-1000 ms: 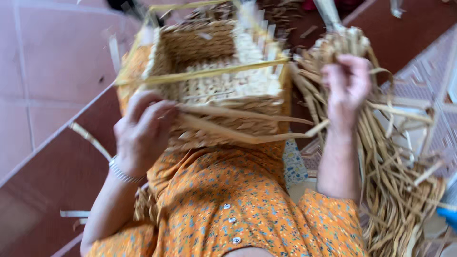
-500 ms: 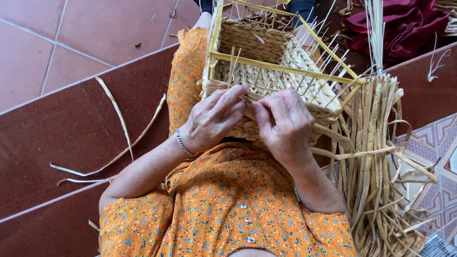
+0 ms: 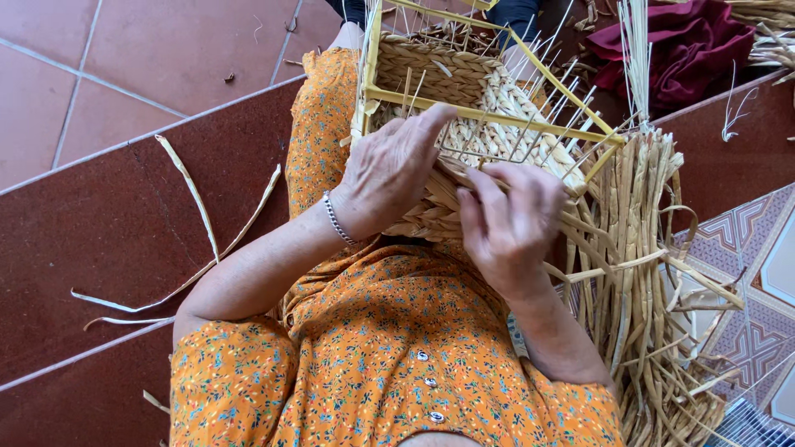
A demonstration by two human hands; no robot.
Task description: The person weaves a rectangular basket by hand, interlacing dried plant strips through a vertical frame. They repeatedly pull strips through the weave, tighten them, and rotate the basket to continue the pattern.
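Note:
A half-woven straw basket (image 3: pixel 464 91) on a yellow wire frame (image 3: pixel 497 116) rests on my lap, over an orange flowered dress. My left hand (image 3: pixel 389 170) lies flat against the basket's near wall, fingers stretched up to the frame's rim. My right hand (image 3: pixel 509 219) is beside it, fingers curled around a dried straw strand (image 3: pixel 580 223) at the woven wall. Thin upright wires stick out above the weave.
A thick bundle of dried straw strands (image 3: pixel 646 273) lies to my right on the floor. Loose strands (image 3: pixel 199 215) are scattered on the dark red tiles at left. A maroon cloth (image 3: pixel 687 41) sits at the top right. A patterned mat (image 3: pixel 762 273) lies at the right edge.
A second ago my right hand was out at the straw bundle. It came back to the basket, and both hands now work close together on the near wall.

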